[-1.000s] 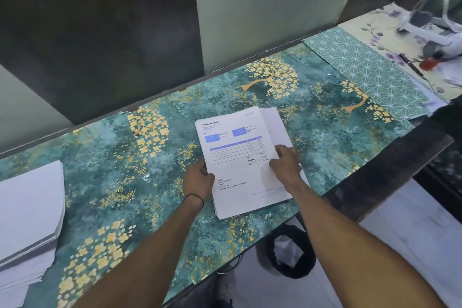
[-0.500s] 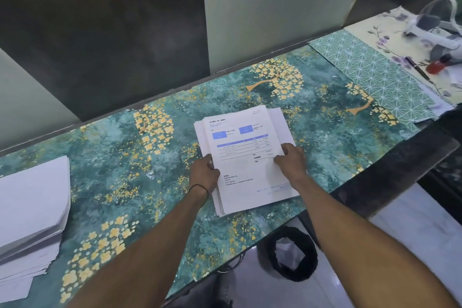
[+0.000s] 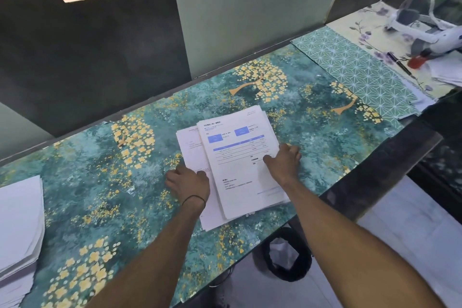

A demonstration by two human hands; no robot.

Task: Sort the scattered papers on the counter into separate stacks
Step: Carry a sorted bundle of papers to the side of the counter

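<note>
A pile of printed papers lies mid-counter on the teal, gold-flowered counter (image 3: pixel 100 195). The top papers (image 3: pixel 240 165), whose upper sheet has blue boxes and a blue line, sit skewed to the right over the lower sheets (image 3: pixel 192 147), which stick out on the left. My left hand (image 3: pixel 188 185) rests flat on the lower sheets at their left edge. My right hand (image 3: pixel 283 160) grips the right edge of the top papers, thumb on the printed face and fingers curled past the edge. A second white paper stack (image 3: pixel 20 222) sits at the counter's far left.
To the right lie a green patterned mat (image 3: pixel 362 75) and a floral mat with a white device (image 3: pixel 425 30), a pen (image 3: pixel 400 64) and loose papers (image 3: pixel 447 75). A black bin (image 3: pixel 287 260) stands on the floor below the counter's front edge. Wall panels rise behind.
The top papers have slid right off the lower sheets, baring these on the left. My left hand moved left onto the lower sheets; my right hand shifted to the pile's right edge.
</note>
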